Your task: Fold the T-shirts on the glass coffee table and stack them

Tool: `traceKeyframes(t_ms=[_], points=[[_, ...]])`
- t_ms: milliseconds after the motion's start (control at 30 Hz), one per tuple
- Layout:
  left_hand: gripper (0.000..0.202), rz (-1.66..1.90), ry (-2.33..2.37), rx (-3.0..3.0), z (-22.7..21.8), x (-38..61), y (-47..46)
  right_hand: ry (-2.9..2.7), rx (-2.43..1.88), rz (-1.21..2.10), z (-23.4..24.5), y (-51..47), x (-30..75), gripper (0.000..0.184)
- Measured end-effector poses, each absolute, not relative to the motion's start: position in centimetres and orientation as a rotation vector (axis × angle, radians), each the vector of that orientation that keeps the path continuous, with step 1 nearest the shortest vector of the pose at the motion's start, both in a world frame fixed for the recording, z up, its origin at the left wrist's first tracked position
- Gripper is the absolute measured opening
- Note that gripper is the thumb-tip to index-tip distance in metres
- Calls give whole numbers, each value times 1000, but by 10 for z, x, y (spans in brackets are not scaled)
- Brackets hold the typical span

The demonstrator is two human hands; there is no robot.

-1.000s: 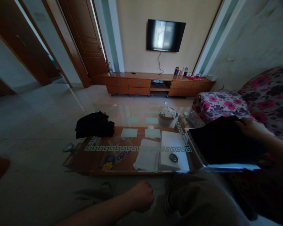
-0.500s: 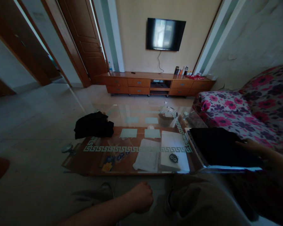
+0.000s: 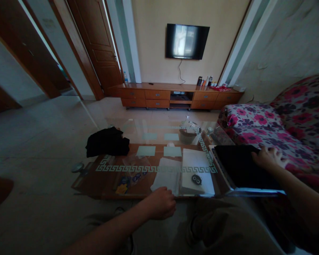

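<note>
My left hand (image 3: 163, 203) is closed in a fist just over the near edge of the glass coffee table (image 3: 146, 169), with nothing visible in it. My right hand (image 3: 271, 158) lies at the right side of a flat, folded black cloth (image 3: 239, 164), its fingers apart and the thumb side touching the fabric. That cloth rests on a flat thing with a pale edge (image 3: 255, 192) at the table's right end; its kind cannot be made out. A second, bunched black cloth (image 3: 107, 142) sits at the left end of the table.
Under the glass are white papers (image 3: 166, 173), a small dark round item (image 3: 196, 179) and blue-and-yellow packets (image 3: 123, 186). A flowered sofa (image 3: 257, 125) stands at the right. A waste basket (image 3: 188, 136) shows through the far glass, before a long wooden TV cabinet (image 3: 156, 95).
My right hand has shifted left and upward over the black cloth, its fingers now more spread. My left fist has risen to the table's near edge. The view has tipped up slightly.
</note>
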State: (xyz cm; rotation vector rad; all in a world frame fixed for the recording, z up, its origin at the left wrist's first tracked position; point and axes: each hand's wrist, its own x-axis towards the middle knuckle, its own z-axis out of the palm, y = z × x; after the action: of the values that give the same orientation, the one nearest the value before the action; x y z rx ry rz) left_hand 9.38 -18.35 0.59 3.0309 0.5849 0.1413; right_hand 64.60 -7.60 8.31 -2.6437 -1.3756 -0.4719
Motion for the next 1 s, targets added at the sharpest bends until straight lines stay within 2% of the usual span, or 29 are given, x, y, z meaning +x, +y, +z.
traceKeyframes(t_ms=[133,267,467,633,867,1000], points=[[25,336,956,2985,38,66,-136,-1552,-2441,-301,87,-56,547,59],[21,523,1449,2802,50,29,-91,-1694,-2186,-119,82,-57,442,53],[54,496,2068,2410,26,-62,-45,-1838,-1947,81,51,-78,367,65],[73,492,2589,2120,-3,-142,-36,-1884,-1905,214,44,-80,364,61],[69,359,2685,1880,-19,-156,-34,-1951,-1954,387,37,-77,366,62],[54,285,2617,1976,-10,-145,-31,-1990,-1959,414,35,-79,364,61]])
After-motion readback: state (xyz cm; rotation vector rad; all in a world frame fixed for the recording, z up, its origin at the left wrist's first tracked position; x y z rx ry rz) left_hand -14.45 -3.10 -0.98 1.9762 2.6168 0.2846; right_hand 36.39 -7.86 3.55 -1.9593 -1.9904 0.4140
